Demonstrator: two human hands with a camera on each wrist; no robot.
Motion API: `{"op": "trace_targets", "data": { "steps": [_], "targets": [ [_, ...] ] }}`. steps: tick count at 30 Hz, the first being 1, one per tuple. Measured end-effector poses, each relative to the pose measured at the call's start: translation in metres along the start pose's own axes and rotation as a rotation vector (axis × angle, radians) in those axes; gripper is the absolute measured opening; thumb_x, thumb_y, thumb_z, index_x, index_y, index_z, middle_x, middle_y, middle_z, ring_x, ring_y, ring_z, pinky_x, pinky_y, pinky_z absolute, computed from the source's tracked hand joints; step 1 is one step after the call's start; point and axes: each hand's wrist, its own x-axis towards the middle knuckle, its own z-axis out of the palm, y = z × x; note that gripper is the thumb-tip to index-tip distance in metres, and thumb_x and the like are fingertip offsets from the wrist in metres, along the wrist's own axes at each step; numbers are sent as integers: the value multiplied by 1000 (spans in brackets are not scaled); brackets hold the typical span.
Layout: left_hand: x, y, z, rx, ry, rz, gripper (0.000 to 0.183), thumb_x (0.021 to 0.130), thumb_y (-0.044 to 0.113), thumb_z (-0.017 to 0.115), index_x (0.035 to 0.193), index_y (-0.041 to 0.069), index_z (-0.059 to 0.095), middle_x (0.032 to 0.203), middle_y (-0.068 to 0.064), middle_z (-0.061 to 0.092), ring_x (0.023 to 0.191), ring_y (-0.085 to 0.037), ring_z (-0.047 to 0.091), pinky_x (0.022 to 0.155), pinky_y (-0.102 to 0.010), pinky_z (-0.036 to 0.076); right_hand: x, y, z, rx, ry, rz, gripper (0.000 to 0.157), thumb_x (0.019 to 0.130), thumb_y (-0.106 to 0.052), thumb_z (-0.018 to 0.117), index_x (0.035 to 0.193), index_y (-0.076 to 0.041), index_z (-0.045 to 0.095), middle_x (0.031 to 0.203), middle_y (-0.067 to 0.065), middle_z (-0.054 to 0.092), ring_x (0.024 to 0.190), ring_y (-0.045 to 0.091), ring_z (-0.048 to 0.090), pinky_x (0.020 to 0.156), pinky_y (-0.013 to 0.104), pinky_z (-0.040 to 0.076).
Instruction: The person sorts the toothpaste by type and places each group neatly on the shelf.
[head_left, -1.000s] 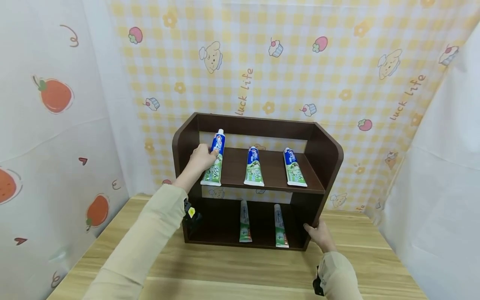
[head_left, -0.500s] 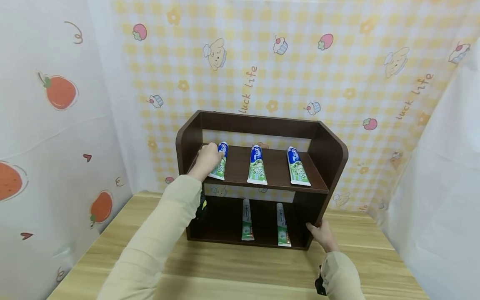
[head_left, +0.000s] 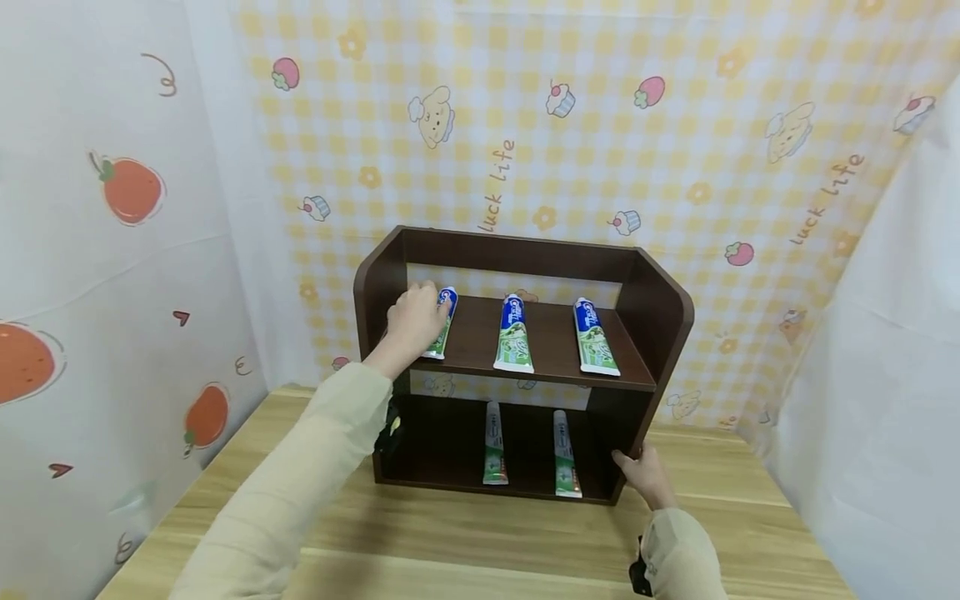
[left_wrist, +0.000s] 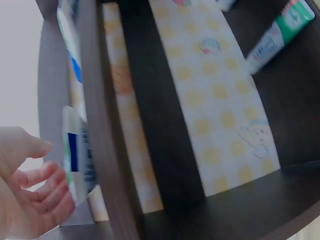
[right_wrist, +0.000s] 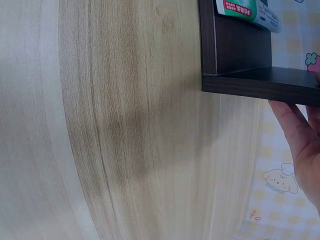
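My left hand point(head_left: 416, 321) is over the left end of the upper shelf, right beside a blue-and-green toothpaste tube point(head_left: 448, 321) that lies there. In the left wrist view, the thumb and loosely bent fingers stand apart, with fingertips at the side of that tube point(left_wrist: 75, 155). Two matching tubes, a middle one point(head_left: 513, 333) and a right one point(head_left: 596, 337), lie on the same shelf. My right hand point(head_left: 649, 477) grips the lower right side panel of the dark brown two-tier rack point(head_left: 671, 333), thumb inside and fingers outside.
On the lower shelf lie two grey-green toothpaste tubes, one near the middle point(head_left: 494, 446) and one farther right point(head_left: 566, 454). The rack stands on a wood-grain table point(head_left: 450, 533), close to a yellow checked curtain point(head_left: 562, 158) behind it.
The left toothpaste tube, earlier raised in my left hand, has come down onto the upper shelf, and the fingers have loosened from it. My right hand keeps its grip on the rack.
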Motion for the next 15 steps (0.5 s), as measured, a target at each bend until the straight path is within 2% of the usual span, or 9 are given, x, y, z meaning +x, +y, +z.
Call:
{"op": "trace_targets", "data": {
  "steps": [3,7,10,11,15],
  "targets": [
    [-14,0,-8,-78,28,86,17,92,16,50,88,0,57,85,-15,60,72,-26,59,57,-35,50,3,1,1,9,23,-9,45,92,-23,49,122,8,39,125,36,45,111,48,48,87,52,45],
    [-41,4,-12,-169,34,193,12,90,13,55,84,2,57,75,-10,59,58,-17,51,48,-24,42,9,1,-1,4,50,-34,46,91,-26,51,120,8,41,121,35,47,107,47,50,82,49,48],
    [-69,9,-8,-214,12,245,10,88,13,58,82,5,59,69,-4,57,54,-11,47,47,-20,39,10,-1,-3,-7,44,-56,43,92,-21,49,122,9,39,122,35,46,109,47,50,82,48,49],
    [-80,9,-6,-224,1,257,10,87,13,59,81,6,59,68,-2,57,54,-9,46,48,-20,40,10,-2,-3,-19,39,-59,43,92,-18,48,123,10,37,124,36,45,112,48,47,86,51,47],
    [-124,3,7,-227,-88,285,9,87,11,59,80,7,60,69,1,58,56,-5,47,50,-17,41,-2,-4,-4,-109,76,-92,41,88,-9,49,118,17,39,114,39,50,104,50,52,83,51,48]
  ]
}}
